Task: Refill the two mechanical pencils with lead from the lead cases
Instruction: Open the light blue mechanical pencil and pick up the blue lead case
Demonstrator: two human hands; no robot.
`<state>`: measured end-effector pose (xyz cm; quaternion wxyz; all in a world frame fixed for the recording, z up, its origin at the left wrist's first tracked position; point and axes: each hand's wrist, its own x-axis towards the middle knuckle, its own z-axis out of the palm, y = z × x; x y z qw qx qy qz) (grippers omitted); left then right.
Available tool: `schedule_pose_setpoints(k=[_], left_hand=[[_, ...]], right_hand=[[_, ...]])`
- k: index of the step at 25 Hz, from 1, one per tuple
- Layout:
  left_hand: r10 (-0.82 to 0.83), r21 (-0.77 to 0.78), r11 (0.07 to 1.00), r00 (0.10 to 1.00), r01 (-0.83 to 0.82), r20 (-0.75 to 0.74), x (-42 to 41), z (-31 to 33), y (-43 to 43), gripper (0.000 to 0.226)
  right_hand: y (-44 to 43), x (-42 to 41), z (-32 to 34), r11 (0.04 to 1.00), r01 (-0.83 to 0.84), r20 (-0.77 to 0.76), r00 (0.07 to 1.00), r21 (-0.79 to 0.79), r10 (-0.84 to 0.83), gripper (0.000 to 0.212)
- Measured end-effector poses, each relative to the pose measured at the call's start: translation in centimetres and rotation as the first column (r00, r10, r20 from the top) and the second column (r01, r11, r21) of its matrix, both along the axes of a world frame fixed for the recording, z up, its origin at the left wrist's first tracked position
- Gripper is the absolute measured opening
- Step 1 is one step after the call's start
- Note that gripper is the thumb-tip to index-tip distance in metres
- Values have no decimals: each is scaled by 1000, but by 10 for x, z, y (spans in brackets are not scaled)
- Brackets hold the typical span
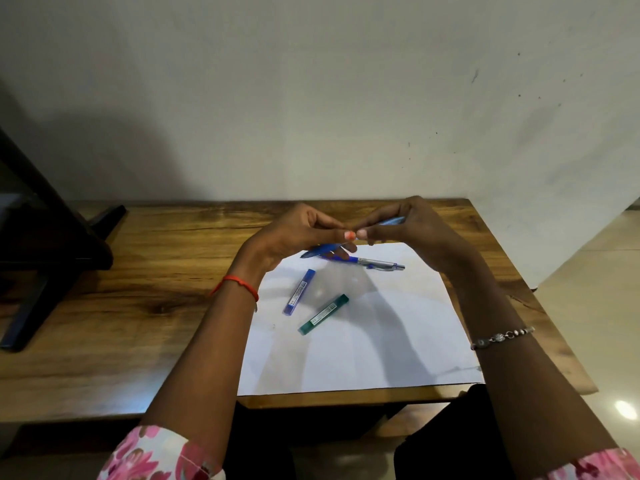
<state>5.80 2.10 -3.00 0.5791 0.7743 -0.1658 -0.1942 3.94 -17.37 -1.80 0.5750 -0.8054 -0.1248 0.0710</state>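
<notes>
Seeing just the head view, so this all comes from there. Both hands are raised over the far part of the wooden table [156,271], thumb tips nearly touching.

Left hand [298,237]: fingers curled round the blue pencil [320,251], whose dark blue end pokes out below the palm toward the left. Right hand [412,230]: pinching a lighter blue barrel that sticks out past its fingers to the right. I read both as one pencil running across the two hands, but the middle is hidden by the fingers, so I can't tell whether it's in one piece.

The second pencil [372,262], with a blue grip and silver barrel, lies flat on the sheet of paper [381,341] just under the hands, untouched.

The blue lead case [299,292] is on the paper's left part, lying roughly lengthwise away from me. The green lead case [323,314] is just beside it, nearer me and angled, not touching it. Neither is being held.

There's a red thread [242,282] on the left wrist, a silver bracelet [502,337] on the right and floral sleeves [149,452] at the bottom edge. A dark stand [45,237] sits at the table's left side.
</notes>
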Motion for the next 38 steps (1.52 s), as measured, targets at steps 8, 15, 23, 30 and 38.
schedule_pose_setpoints(k=[8,15,23,30,38], left_hand=[[4,-118,993,997,-13,-78,-1,2,3,11],[-53,-173,984,992,33,-116,-3,3,0,14],[-52,-186,982,990,27,-132,-3,3,0,15],[-49,-192,981,988,20,-145,-3,2,-1,16],[-49,-195,981,988,19,-149,-2,2,-3,16]], right_hand=[[15,11,-8,886,250,-21,965,390,-263,21],[19,13,-8,865,324,74,923,383,-378,22],[28,14,-10,836,417,75,879,358,-471,25],[35,12,-10,809,480,32,854,340,-520,27],[42,13,-12,762,578,-3,797,291,-604,32]])
